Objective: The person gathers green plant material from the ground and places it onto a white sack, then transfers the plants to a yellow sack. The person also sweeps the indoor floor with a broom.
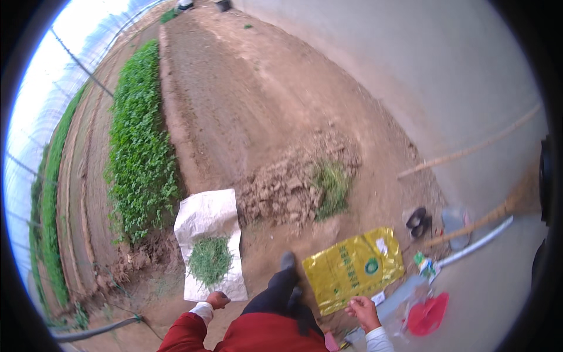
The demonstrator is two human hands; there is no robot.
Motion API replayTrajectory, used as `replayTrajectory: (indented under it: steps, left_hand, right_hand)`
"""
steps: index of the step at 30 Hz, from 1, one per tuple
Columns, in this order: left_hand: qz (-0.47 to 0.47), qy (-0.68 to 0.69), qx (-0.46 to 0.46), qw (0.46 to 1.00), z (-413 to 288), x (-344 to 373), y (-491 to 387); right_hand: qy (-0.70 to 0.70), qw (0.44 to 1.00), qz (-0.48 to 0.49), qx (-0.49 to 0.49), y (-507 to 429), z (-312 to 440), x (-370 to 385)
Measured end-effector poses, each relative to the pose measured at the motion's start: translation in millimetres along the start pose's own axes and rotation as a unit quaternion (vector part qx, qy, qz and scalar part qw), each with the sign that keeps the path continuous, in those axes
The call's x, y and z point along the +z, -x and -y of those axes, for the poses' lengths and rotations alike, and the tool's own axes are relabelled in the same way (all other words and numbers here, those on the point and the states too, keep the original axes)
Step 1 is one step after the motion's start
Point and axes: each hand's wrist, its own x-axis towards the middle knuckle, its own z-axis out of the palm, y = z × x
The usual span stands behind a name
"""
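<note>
My left hand hangs with curled fingers over the near edge of a white woven sack laid flat on the soil. A heap of cut green plants lies on that sack, just beyond the hand. My right hand is by the lower edge of a yellow printed sack spread on the ground, its fingers bent. Whether either hand holds something small cannot be told. A dark shoe on one of my feet shows between the two sacks.
Leafy green crops grow in a bed at the left. Clods and a grass tuft lie ahead. Along the right wall are wooden poles, a pair of dark shoes, a white pipe and a red plastic item.
</note>
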Motion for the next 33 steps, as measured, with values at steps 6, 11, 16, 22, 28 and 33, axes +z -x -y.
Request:
replayTrajectory:
  steps: [6,11,16,22,28,33]
  left_hand:
    - [-0.009,0.092,0.044,0.995,-84,-39,-19]
    - [-0.128,0.125,0.120,0.977,-175,-79,-28]
    - [-0.151,0.221,0.112,0.957,-267,-73,-45]
    - [-0.122,0.330,0.058,0.934,-384,40,-134]
    - [-0.011,0.261,-0.029,0.965,-530,156,-231]
    - [-0.067,0.176,0.065,0.980,-611,202,-343]
  right_hand:
    - [0.051,0.998,0.027,-0.034,-33,138,0]
    - [0.076,0.994,0.066,-0.028,-81,218,3]
    - [0.145,0.981,0.125,-0.013,-165,264,-10]
    - [0.234,0.947,0.218,-0.033,-329,274,-74]
    - [0.259,0.946,0.198,0.005,-446,257,-137]
    - [0.246,0.946,0.194,0.077,-511,181,-143]
